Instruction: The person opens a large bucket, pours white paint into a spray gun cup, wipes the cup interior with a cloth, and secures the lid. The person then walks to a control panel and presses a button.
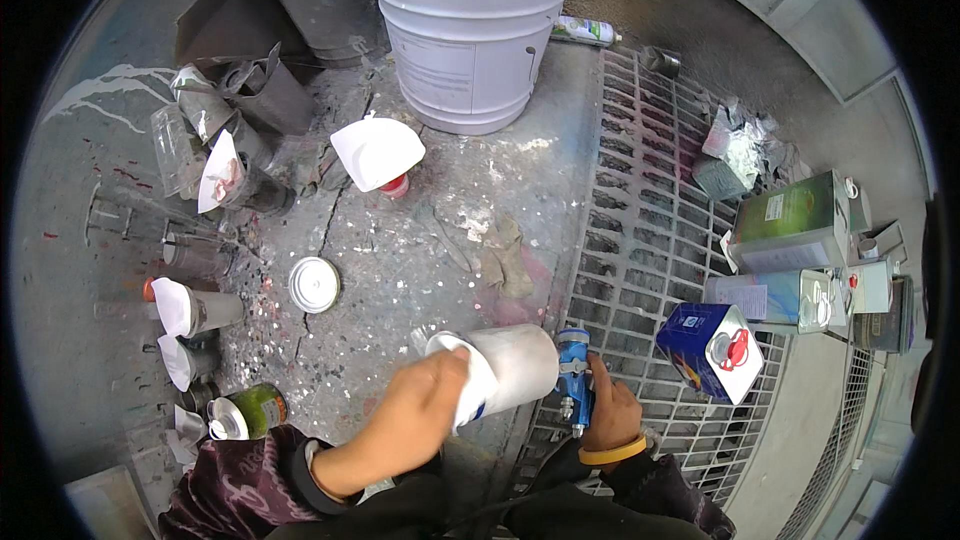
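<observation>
In the lower middle, my left hand (pixel 425 395) is closed at the left end of a whitish cylindrical cup (pixel 520 368), where a white rim or paper edge shows. The cup is tipped on its side, its right end against a blue spray gun (pixel 575 375); whether the two are joined I cannot tell. Fingers of my right hand (pixel 612 410) wrap the gun from the right, with a yellow band on that wrist. Most of the gun's handle is hidden. Up and left of the cup lies a round white lid (pixel 314 285) on the paint-spotted surface.
A large white lidded bucket (pixel 462 50) stands at the back. White paper cones sit on a red-bottomed container (pixel 378 155) and on cups (pixel 208 310) along the left. Right, on metal grating (pixel 630 240), stand a blue can (pixel 700 350) and a green can (pixel 790 225).
</observation>
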Demonstrator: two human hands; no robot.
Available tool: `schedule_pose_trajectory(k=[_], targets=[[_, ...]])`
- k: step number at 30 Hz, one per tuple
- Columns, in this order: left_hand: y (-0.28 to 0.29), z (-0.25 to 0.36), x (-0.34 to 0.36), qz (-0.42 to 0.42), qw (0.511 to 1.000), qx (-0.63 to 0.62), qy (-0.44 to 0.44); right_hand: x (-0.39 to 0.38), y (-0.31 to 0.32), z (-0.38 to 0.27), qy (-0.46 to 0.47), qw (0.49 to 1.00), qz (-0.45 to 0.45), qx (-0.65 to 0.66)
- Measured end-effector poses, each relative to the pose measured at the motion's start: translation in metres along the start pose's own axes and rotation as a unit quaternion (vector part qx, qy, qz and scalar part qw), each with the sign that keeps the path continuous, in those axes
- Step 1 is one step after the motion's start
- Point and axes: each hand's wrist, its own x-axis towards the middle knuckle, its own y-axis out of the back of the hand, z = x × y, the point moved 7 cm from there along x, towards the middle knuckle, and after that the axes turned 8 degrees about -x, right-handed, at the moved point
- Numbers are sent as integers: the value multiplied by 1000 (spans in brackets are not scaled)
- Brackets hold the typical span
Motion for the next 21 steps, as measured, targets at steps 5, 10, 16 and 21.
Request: schedule_pose_trajectory(k=[5,10,16,21], targets=[[-32,45,-24,-78,887,325,-319,-2,0,15,-52,998,19,21],[-41,47,-41,-172,768,423,-448,-8,-3,27,-29,994,-14,103],[-8,60,-57,-182,421,595,-660,-8,-11,23,46,962,-151,222],[14,85,-51,-230,228,608,-725,-4,-9,-10,146,906,-254,306]])
